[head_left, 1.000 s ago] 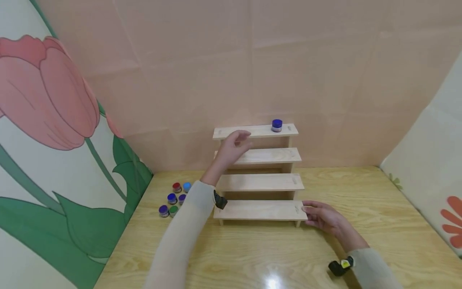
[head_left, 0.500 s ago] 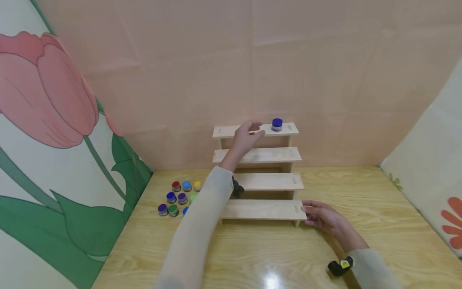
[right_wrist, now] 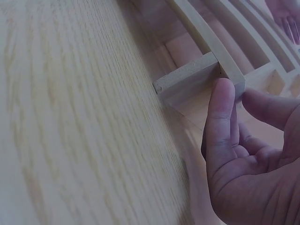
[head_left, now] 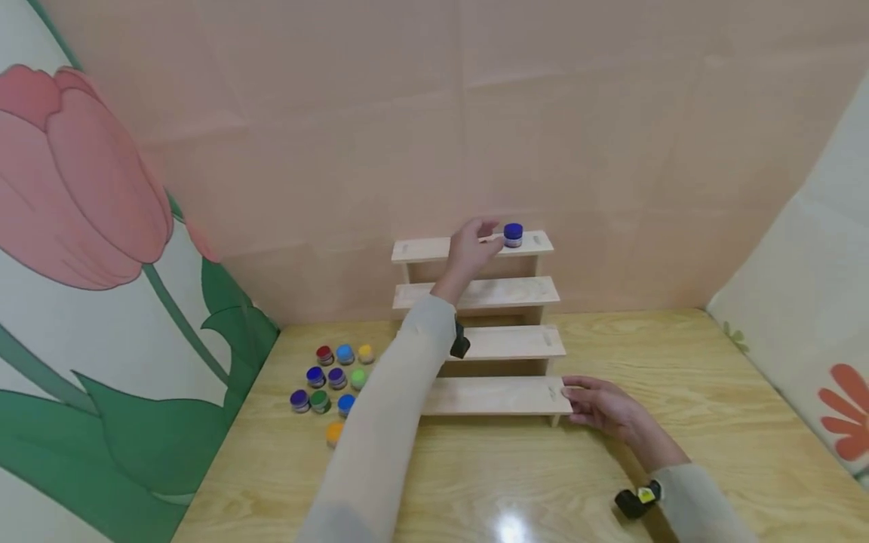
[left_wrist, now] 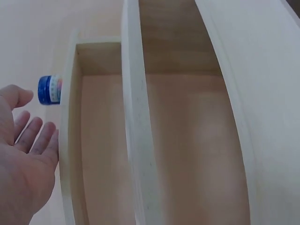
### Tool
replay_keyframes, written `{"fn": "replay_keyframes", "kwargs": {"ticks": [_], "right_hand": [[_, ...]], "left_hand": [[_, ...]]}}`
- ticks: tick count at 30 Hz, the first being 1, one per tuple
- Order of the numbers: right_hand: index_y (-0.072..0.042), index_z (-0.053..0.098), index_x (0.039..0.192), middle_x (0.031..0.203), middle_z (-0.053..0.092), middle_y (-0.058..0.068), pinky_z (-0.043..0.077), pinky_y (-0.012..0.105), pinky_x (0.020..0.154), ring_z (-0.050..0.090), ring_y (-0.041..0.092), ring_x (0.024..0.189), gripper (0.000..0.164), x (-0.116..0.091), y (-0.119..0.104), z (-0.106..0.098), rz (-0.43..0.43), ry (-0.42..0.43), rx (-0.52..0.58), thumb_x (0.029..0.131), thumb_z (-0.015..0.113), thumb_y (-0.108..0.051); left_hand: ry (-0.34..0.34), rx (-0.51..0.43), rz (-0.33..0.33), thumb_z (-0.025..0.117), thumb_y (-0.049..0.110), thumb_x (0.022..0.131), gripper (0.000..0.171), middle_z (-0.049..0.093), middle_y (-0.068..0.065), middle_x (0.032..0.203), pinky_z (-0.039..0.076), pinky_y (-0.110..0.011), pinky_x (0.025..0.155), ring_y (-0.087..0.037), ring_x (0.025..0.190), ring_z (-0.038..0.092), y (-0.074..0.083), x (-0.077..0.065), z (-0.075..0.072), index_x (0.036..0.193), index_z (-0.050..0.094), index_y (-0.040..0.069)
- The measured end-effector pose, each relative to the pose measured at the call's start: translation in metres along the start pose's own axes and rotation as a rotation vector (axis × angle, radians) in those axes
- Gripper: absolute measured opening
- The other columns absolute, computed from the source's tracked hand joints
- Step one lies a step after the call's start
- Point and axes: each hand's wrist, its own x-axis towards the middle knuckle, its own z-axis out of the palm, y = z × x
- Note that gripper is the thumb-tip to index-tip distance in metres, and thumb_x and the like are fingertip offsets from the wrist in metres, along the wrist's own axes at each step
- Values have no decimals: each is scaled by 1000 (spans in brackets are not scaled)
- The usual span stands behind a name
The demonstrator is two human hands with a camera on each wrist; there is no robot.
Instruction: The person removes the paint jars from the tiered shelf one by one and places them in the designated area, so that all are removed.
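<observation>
A small paint jar with a dark blue lid [head_left: 513,235] stands upright at the right part of the top step of a pale wooden stepped rack [head_left: 498,396]. My left hand [head_left: 470,249] is just left of that jar, fingers spread and holding nothing. In the left wrist view a small gap separates the thumb and fingers of the left hand [left_wrist: 28,154] from the blue jar [left_wrist: 49,90]. My right hand [head_left: 604,407] pinches the right front corner of the bottom step. Up close, thumb and finger of the right hand [right_wrist: 253,154] meet the board's end [right_wrist: 229,70].
Several paint jars stand on the wooden table [head_left: 258,467] left of the rack, among them red [head_left: 324,355], green [head_left: 320,401] and orange [head_left: 334,433] ones. My left forearm partly covers the rack's left side. A pinkish backdrop [head_left: 339,151] rises behind the rack.
My left hand has moved right and slightly up along the top step, closer to the blue jar. The right hand keeps its grip on the corner. The head view has shifted slightly.
</observation>
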Motion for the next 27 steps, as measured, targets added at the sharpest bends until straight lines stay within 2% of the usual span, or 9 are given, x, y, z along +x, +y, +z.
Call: {"fn": "replay_keyframes", "kwargs": {"ticks": [4, 11, 20, 27], "right_hand": [[4, 41, 146, 97, 72, 3, 62, 29, 77, 67, 13, 81, 52, 1, 0, 5, -3, 5, -11, 101, 62, -13], [5, 42, 145, 97, 72, 3, 62, 28, 76, 68, 13, 82, 49, 2, 2, 11, -27, -40, -9, 102, 60, -12], [4, 44, 143, 95, 73, 4, 62, 27, 75, 68, 13, 81, 47, 1, 3, 11, -29, -44, 1, 102, 60, -12], [4, 45, 142, 95, 73, 3, 62, 27, 74, 69, 12, 80, 44, 2, 5, 13, -34, -64, 5, 102, 59, -11]], "left_hand": [[-11, 25, -27, 74, 15, 94, 41, 65, -6, 134, 54, -21, 95, -19, 124, 61, 3, 2, 3, 133, 63, 10], [-1, 105, -48, 75, 17, 93, 46, 65, -6, 133, 54, -23, 96, -19, 121, 62, 4, 2, 0, 136, 62, 11], [-36, 92, -36, 78, 15, 91, 50, 66, -10, 131, 55, -21, 93, -20, 116, 64, 3, 7, 6, 137, 60, 7], [-30, 121, -60, 76, 15, 92, 47, 66, -9, 132, 54, -23, 95, -19, 115, 64, 4, 7, 9, 136, 61, 7]]}}
